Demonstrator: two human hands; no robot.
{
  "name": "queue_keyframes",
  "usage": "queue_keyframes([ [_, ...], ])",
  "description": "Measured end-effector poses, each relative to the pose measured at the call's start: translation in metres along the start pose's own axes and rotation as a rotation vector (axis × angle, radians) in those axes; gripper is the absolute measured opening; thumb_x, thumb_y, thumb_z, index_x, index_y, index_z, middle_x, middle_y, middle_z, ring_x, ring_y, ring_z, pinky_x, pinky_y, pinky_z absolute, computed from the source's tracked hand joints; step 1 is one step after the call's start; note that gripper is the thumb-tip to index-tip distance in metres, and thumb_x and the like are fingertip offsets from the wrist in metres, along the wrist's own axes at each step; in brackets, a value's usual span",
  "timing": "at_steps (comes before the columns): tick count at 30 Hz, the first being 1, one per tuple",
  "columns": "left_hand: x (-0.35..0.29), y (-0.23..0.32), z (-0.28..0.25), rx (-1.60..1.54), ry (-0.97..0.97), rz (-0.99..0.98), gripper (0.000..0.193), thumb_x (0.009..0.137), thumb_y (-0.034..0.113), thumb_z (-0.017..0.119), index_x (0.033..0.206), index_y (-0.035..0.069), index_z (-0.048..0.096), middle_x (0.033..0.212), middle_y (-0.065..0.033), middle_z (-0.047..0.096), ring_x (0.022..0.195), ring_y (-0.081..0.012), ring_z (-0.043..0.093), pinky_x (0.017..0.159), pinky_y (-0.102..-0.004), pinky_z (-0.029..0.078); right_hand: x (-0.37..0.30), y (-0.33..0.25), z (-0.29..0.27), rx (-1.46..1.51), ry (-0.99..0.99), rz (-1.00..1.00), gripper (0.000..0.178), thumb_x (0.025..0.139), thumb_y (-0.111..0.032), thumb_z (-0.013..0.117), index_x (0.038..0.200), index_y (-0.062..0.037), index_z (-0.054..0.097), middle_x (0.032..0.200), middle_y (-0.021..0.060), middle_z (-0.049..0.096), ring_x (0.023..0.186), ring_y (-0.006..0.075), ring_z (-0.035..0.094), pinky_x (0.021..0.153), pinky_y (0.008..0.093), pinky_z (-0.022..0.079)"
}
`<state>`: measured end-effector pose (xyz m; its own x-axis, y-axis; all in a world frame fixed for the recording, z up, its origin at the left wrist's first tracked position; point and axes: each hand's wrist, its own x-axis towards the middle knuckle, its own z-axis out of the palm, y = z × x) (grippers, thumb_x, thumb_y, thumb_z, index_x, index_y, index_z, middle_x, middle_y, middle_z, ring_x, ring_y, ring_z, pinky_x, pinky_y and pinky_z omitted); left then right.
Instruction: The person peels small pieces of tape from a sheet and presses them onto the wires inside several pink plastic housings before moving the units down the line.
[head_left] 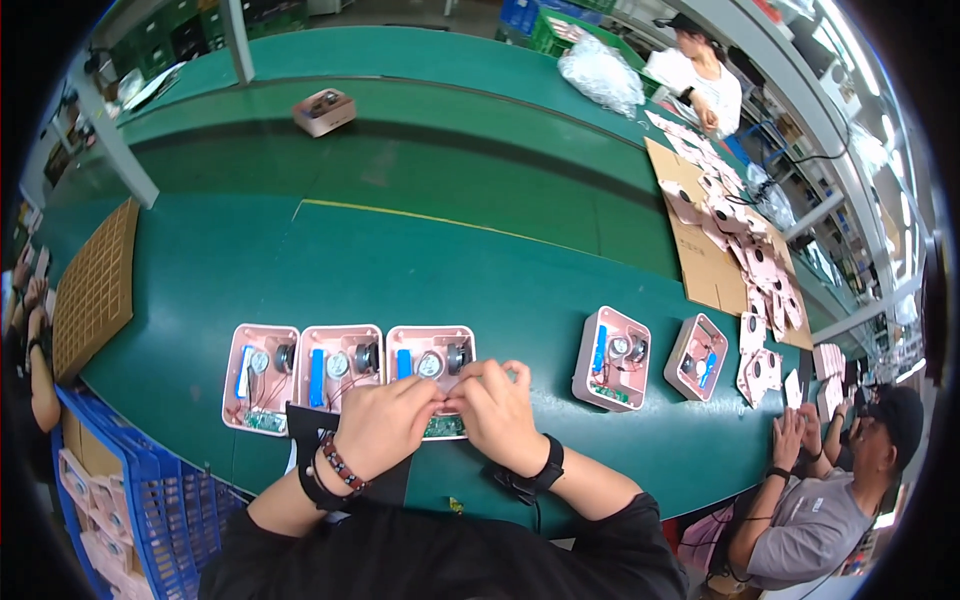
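Observation:
My left hand [385,425] and my right hand [497,415] meet over the lower part of a pink plastic housing [428,336]. Fingertips of both are pinched together almost touching; whatever they grip is too small and hidden to make out. Inside this housing lie a blue cylindrical battery [404,364], a round silver part [430,366], a black speaker [458,358] and thin wires. A green circuit board [446,427] shows below my fingers. Two similar open housings stand side by side to the left, a middle one [341,334] and an outer one [262,335].
Two more housings [612,358] [696,357] stand to the right. Another housing [324,112] sits on the far green belt. Pink panels [757,262] lie on cardboard [705,270]. A blue crate [185,510] and a cardboard divider [97,290] are at left. Co-workers [815,510] sit nearby.

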<state>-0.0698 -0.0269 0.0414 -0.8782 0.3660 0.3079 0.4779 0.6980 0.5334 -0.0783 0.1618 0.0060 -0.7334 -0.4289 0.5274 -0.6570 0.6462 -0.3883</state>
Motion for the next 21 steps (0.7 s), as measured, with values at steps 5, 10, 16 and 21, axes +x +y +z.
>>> queue_keyframes([
  [5,0.003,-0.005,0.006,-0.11,0.019,-0.049,0.008,0.081,0.012,0.069,0.082,0.009,0.061,0.073,-0.0059,0.067,0.061,-0.0247,0.066,0.053,-0.0349,0.05,0.005,0.001,0.001,0.11,-0.018,-0.025,0.022,0.075,-0.008,0.074,0.092,-0.0091,0.061,0.099,0.0031,0.06,0.092,0.0203,0.059,0.086,0.0408,0.036],
  [10,0.003,-0.003,0.005,-0.169,0.058,-0.031,0.009,0.081,0.012,0.068,0.081,0.008,0.06,0.069,-0.0059,0.066,0.058,-0.0251,0.065,0.052,-0.0354,0.049,0.011,0.0,-0.001,0.125,-0.011,-0.045,0.021,0.073,-0.008,0.076,0.089,-0.0088,0.062,0.095,0.0021,0.062,0.086,0.0191,0.061,0.084,0.0384,0.038],
  [16,0.001,-0.004,0.012,-0.172,0.046,-0.1,0.01,0.081,0.011,0.068,0.081,0.007,0.059,0.066,-0.006,0.066,0.057,-0.0254,0.065,0.052,-0.0352,0.049,0.009,0.003,-0.007,-0.057,0.026,-0.246,0.019,0.071,-0.008,0.076,0.087,-0.0074,0.065,0.088,0.001,0.065,0.074,0.0165,0.062,0.077,0.0343,0.042],
  [21,-0.001,-0.006,0.009,-0.121,-0.005,-0.111,0.01,0.083,0.012,0.068,0.081,0.007,0.059,0.07,-0.0068,0.065,0.06,-0.0262,0.065,0.052,-0.036,0.048,0.011,0.002,-0.012,-0.159,-0.011,-0.312,0.019,0.071,-0.006,0.073,0.089,-0.0069,0.067,0.088,-0.0003,0.066,0.074,0.0149,0.063,0.075,0.0335,0.043],
])
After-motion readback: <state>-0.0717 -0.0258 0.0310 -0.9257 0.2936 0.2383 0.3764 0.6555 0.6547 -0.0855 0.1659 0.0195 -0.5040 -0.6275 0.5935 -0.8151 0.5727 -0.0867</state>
